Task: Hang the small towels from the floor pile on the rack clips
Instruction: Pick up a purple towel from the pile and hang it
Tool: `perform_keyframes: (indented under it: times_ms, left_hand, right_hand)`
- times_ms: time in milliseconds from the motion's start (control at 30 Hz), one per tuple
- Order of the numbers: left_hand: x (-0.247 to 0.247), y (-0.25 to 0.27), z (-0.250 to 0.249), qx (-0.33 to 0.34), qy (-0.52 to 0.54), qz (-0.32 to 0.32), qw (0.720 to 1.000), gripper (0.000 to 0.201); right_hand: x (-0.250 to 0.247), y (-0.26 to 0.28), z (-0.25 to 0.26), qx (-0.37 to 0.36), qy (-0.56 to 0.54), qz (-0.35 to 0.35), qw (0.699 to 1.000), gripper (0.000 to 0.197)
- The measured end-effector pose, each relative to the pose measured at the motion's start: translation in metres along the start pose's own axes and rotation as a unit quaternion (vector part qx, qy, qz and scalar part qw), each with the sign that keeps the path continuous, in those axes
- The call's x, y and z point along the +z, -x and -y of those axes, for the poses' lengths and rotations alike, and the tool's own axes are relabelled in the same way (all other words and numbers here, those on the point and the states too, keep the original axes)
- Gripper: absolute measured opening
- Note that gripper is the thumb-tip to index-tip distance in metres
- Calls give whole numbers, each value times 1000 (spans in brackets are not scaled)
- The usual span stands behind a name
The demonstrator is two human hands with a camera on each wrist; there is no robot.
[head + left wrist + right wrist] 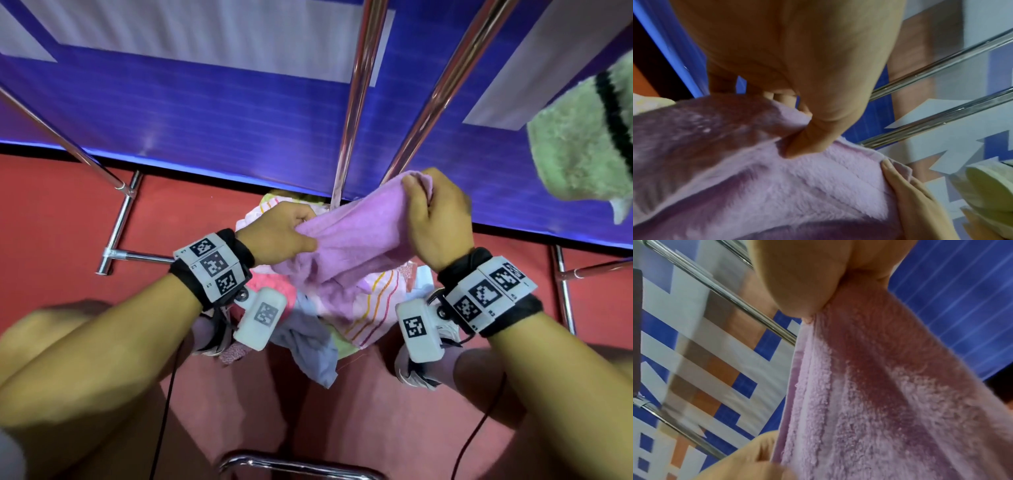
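Big blue-and-white panel wall across the back, smooth and glossy, with red floor below it, flat and matte.

Chrome rack next: round shiny tubes, two uprights slanting up toward the top, a foot bar low on the left. No clips in view, so can't say where they sit, probably higher up out of shot.

Pale green towel with a black stripe hanging at upper right, thick and shaggy. Presumably already hung, though what holds it is out of view.

Floor pile at the base of the rack: soft crumpled mix, a cream one with orange and pink stripes, a grey-lilac one, something hot pink underneath.

Lilac towel lifted clear above that pile, stretched between both hands. Plush terry, fuzzy loops with a flat hemmed edge, sagging loosely in the middle.

Left hand closed on the towel's left end, thumb pressed into the fabric against curled fingers. Right hand bunched tight around the upper right corner, held a bit higher.

Step looks like: towel picked, being spread out before hanging. Next move probably wants a clean corner or hem, then a lift up to a clip. Floppy stuff, so likely to droop if one end goes slack.
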State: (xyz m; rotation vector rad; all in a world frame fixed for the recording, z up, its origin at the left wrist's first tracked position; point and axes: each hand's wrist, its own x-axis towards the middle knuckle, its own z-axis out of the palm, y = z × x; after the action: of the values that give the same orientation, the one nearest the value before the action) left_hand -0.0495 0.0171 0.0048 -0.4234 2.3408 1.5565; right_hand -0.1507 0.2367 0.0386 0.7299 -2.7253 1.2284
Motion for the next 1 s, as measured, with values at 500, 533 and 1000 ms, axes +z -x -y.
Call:
perform_keyframes:
  times_ms: [500,533,1000]
  left_hand:
    - [-42,14,46,-24,72,-230,970,31]
    - [-41,13,43,-24,89,-234,968,27]
    - [-36,5,24,5,224,-300,927,19]
  right_hand:
    - [-7,11,-27,45,69,32,996,29]
    - [-6,11,-27,52,74,42,995,28]
    - [-11,7,-18,87,-20,90,992,18]
